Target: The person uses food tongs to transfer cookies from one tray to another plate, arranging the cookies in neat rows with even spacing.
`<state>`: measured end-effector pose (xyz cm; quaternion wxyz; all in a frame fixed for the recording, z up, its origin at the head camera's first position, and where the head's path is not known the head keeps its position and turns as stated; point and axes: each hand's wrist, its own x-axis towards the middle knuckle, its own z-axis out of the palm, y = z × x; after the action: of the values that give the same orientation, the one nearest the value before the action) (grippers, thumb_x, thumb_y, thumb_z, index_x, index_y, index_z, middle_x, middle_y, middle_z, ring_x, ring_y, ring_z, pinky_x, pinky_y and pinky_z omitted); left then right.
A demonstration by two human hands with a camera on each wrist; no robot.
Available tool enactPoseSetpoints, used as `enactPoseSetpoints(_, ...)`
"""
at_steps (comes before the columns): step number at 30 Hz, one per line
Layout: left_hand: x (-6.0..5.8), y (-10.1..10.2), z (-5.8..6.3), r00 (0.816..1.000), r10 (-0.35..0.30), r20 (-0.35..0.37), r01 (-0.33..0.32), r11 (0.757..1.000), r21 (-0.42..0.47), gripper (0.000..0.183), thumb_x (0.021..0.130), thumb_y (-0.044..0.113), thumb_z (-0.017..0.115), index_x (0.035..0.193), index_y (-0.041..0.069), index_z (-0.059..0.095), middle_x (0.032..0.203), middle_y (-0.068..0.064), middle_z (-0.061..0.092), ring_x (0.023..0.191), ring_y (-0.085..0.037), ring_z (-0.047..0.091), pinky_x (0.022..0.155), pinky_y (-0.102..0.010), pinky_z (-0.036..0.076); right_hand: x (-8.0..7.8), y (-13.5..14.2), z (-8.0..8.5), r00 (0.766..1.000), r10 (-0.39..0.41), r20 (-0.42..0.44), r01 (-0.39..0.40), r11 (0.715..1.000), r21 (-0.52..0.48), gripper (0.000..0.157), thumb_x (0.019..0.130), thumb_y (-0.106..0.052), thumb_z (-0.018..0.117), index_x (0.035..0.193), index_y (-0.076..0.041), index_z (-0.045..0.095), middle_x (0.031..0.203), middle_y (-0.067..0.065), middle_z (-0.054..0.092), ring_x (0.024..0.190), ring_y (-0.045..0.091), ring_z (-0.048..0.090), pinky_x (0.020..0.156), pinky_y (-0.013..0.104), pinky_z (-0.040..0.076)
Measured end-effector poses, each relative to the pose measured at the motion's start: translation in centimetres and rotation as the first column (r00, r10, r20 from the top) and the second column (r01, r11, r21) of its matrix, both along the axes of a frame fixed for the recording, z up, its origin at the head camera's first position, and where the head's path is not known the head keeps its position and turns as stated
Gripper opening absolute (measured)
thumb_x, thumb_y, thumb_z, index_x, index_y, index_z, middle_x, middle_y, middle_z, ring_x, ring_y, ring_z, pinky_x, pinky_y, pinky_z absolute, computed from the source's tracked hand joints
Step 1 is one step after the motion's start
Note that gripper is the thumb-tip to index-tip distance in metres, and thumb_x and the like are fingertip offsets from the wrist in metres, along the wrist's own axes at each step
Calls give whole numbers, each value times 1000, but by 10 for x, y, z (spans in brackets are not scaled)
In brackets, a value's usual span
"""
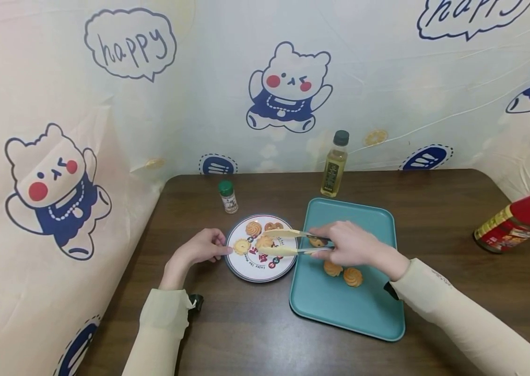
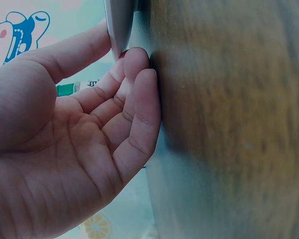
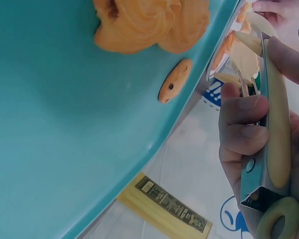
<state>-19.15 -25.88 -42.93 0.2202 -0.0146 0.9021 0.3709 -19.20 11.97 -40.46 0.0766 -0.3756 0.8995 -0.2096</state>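
Tongs (image 1: 280, 251) are gripped by the right hand (image 1: 346, 243), tips flanking a cookie (image 1: 265, 242) central on the plate (image 1: 245, 267), whose nine-o'clock rim is pinched by the left hand (image 1: 204, 245). Crumbling could be caused by hard squeezing, sliding toward three o'clock by lifting that rim.

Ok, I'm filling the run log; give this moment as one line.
left hand: pinches plate edge | right hand: holds tongs above plate | cookie: between tongs' tips, grip unclear | tray: more cookies
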Motion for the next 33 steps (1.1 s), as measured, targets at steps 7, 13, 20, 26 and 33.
enactPoseSetpoints(7, -1, 0, -2, 1000, -3, 1, 3, 1000, 13, 32, 89, 22, 77, 105, 2, 59, 88, -11, 60, 78, -24, 59, 70, -32, 54, 2, -5, 1, 1000, -10, 19, 10, 1000, 16, 57, 90, -36, 74, 137, -8, 60, 118, 9, 70, 39, 4, 31, 43, 26, 30)
enactPoseSetpoints(13, -1, 0, -2, 1000, 3, -5, -3, 1000, 1, 34, 88, 24, 78, 106, 3, 59, 89, -11, 60, 79, -24, 59, 72, -32, 55, 1, -6, 0, 1000, -11, 4, 11, 1000, 25, 57, 90, -36, 75, 137, -7, 60, 120, 10, 69, 39, 4, 31, 43, 26, 30)
enactPoseSetpoints(20, 0, 0, -2, 1000, 3, -3, -3, 1000, 3, 33, 88, 23, 78, 105, 3, 59, 88, -11, 60, 78, -24, 59, 72, -32, 55, 0, -7, -3, 1000, -12, -13, 12, 999, 45, 58, 89, -38, 75, 136, -8, 61, 123, 9, 68, 46, 4, 38, 47, 26, 33)
enactPoseSetpoints(26, 0, 0, -2, 1000, -3, -6, 3, 1000, 5, 32, 89, 23, 78, 105, 2, 59, 88, -11, 60, 78, -23, 59, 71, -32, 55, 0, -7, -4, 999, -17, -31, 19, 998, 65, 60, 89, -40, 75, 137, -8, 60, 126, 10, 67, 60, 3, 51, 59, 28, 44)
enactPoseSetpoints(33, -1, 0, -2, 1000, -1, -4, 1, 1000, -1, 33, 88, 24, 78, 106, 3, 60, 88, -11, 60, 78, -23, 59, 72, -32, 55, 0, -6, -4, 999, -14, -30, 15, 998, 55, 59, 89, -39, 75, 137, -8, 60, 127, 11, 66, 56, 2, 50, 57, 27, 44)
